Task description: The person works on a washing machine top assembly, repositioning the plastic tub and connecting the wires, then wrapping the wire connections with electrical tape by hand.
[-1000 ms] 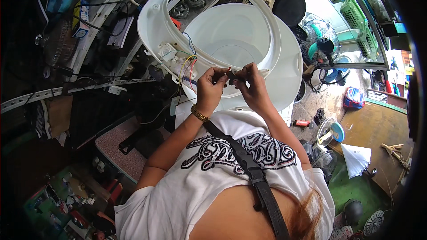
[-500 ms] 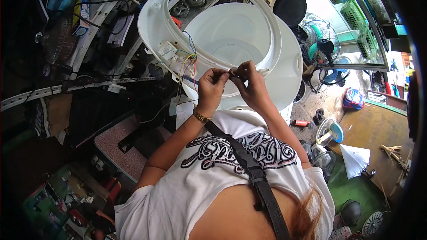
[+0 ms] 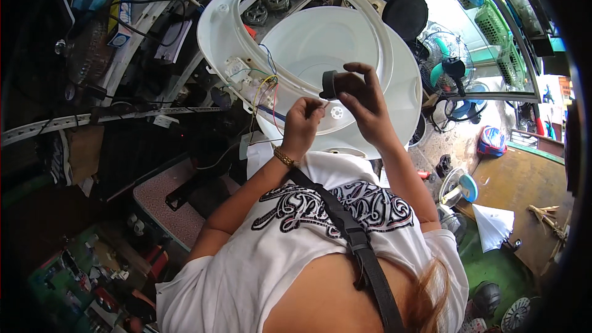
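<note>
Cluttered workshop, caged fan right of the white tub. White top ring sits askew over the tub, apparently unseated; coloured wires at its left end run exposed, so wiring looks unfinished. Right hand grips a dark tape-like roll over the ring's lower edge. Left hand: fingertips together, maybe on a wire end, too small to confirm. Vs 0.5 s ago: 2 hands separated, roll now clearly visible.

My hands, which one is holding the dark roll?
Your right hand holds the dark roll; your left hand, nearer the coloured wires, pinches a small item too tiny to identify.
</note>
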Action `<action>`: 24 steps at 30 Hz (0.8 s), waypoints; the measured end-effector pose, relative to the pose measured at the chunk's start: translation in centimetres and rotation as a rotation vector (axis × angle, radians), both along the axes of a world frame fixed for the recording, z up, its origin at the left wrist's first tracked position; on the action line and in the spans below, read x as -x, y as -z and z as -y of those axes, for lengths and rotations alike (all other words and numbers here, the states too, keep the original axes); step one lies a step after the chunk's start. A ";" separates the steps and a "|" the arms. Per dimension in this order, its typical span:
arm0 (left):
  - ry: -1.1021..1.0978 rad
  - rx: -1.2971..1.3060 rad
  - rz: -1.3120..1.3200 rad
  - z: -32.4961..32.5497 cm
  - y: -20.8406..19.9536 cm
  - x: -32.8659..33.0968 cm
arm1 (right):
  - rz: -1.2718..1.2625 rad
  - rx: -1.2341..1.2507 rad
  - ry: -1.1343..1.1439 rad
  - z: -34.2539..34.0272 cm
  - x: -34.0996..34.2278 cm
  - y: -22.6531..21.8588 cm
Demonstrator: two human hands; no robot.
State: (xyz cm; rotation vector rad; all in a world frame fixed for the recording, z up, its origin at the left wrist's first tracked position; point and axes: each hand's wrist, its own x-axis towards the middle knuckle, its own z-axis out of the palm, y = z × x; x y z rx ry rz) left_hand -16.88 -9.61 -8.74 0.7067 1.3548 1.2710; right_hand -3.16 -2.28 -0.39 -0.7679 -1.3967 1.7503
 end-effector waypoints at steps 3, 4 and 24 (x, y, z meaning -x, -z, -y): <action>-0.126 -0.026 0.100 0.1 -1.7 0.7 | -0.034 0.181 0.006 -0.1 -1.0 0.9; -0.163 -0.089 0.038 -0.3 -0.9 0.8 | -0.032 0.181 0.003 -0.4 -1.3 1.4; 0.001 -0.365 -0.258 -0.8 -2.8 0.9 | 0.675 -0.618 0.076 0.4 0.4 2.5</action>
